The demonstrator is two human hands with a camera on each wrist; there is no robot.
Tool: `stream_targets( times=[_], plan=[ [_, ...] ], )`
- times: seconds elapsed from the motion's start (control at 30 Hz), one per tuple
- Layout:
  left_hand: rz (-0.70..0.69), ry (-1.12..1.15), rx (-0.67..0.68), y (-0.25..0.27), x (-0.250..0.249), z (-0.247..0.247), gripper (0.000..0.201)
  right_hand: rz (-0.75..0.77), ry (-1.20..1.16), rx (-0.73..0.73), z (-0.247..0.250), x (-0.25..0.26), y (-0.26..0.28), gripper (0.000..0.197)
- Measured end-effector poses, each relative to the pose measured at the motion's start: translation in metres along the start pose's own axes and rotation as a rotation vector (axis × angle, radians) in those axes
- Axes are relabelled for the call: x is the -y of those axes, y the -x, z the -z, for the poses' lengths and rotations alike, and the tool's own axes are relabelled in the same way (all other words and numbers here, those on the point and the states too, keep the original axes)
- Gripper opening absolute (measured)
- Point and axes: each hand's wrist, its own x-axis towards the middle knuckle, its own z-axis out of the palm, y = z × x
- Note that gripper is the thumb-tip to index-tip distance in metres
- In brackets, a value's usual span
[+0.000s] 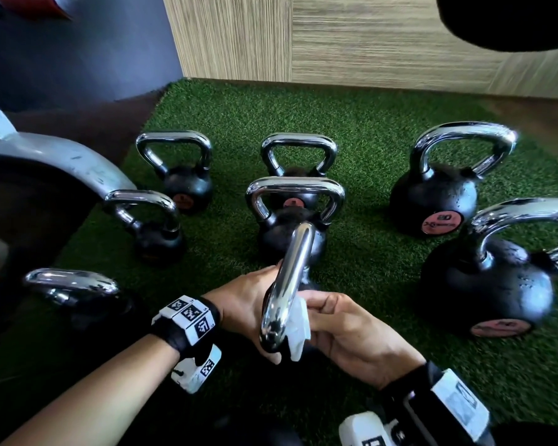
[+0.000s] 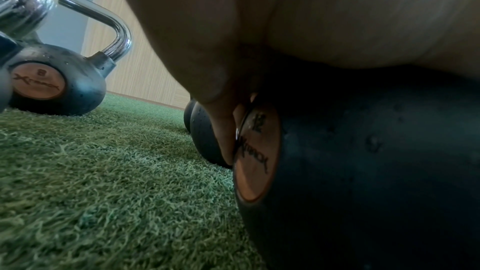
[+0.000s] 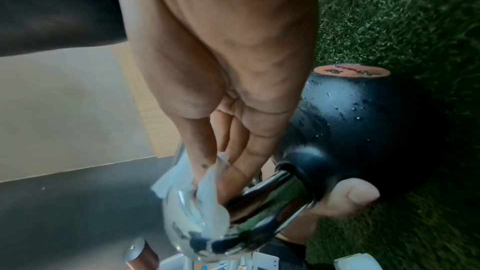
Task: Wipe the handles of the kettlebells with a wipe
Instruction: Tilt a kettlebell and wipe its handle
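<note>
My right hand (image 1: pixel 351 329) pinches crumpled white wipe (image 1: pixel 298 329) against right flank of curved chrome kettlebell handle (image 1: pixel 287 284); left hand (image 1: pixel 245 304) cups opposite flank, fingers hidden; handle's long axis runs away from me.

The head camera looks down and forward from above onto the turf (image 1: pixel 368 130) and the kettlebells, with both hands low in the picture. The left wrist camera sits very low, almost on the turf (image 2: pixel 103 171), facing along it, very close to a black kettlebell (image 2: pixel 363 171). The right wrist camera looks along the right hand (image 3: pixel 221 69) at the chrome handle (image 3: pixel 272 198), very near. Head and right wrist views share this handle (image 1: pixel 290 278).
</note>
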Motion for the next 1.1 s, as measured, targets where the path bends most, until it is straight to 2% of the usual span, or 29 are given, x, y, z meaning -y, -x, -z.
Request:
stream_targets(
  times=[0.03, 0.13, 0.2, 0.27, 0.37, 0.4, 0.47, 0.53, 0.6, 0.77, 0.9, 1.03, 1.1],
  plan=[
    [-0.010, -0.011, 0.004, 0.001, -0.002, 0.000, 0.078, -0.004, -0.022, -0.008, 0.000, 0.002, -0.001, 0.021],
    [-0.042, -0.019, 0.085, 0.001, -0.004, 0.001, 0.113, 0.012, -0.091, -0.080, 0.000, 0.009, -0.009, 0.020],
    [-0.071, -0.019, 0.070, 0.002, -0.006, 0.002, 0.129, 0.044, -0.128, -0.126, 0.001, 0.011, -0.012, 0.022],
    [-0.074, -0.003, 0.074, 0.004, -0.006, 0.003, 0.132, 0.048, -0.127, -0.132, 0.005, 0.009, -0.012, 0.038],
    [-0.070, -0.043, 0.084, 0.004, -0.007, 0.003, 0.121, 0.052, -0.141, -0.161, 0.007, 0.001, -0.013, 0.060],
    [-0.081, -0.056, 0.089, 0.004, -0.008, 0.004, 0.117, 0.086, -0.144, -0.187, 0.005, 0.001, -0.016, 0.060],
    [-0.110, -0.066, 0.075, 0.003, -0.009, 0.004, 0.111, 0.188, -0.165, -0.265, 0.001, 0.006, -0.025, 0.044],
    [-0.115, -0.032, 0.058, 0.005, -0.009, 0.003, 0.124, 0.287, -0.180, -0.360, -0.004, 0.011, -0.033, 0.023],
    [-0.136, 0.012, 0.042, 0.007, -0.007, 0.002, 0.137, 0.354, -0.175, -0.414, -0.004, 0.009, -0.036, 0.020],
    [-0.150, 0.012, 0.031, 0.007, -0.005, 0.002, 0.133, 0.488, 0.120, -0.589, -0.006, 0.005, -0.031, 0.021],
    [-0.079, 0.021, 0.033, 0.007, -0.004, 0.002, 0.133, 0.616, 0.445, -0.802, 0.000, 0.019, -0.045, 0.018],
    [-0.108, 0.019, 0.032, 0.007, -0.004, 0.002, 0.134, 0.610, 0.708, -1.044, 0.004, 0.019, -0.059, 0.014],
    [-0.122, 0.007, 0.028, 0.007, -0.003, 0.001, 0.137, 0.576, 0.763, -1.099, -0.001, 0.018, -0.061, 0.013]
  ],
)
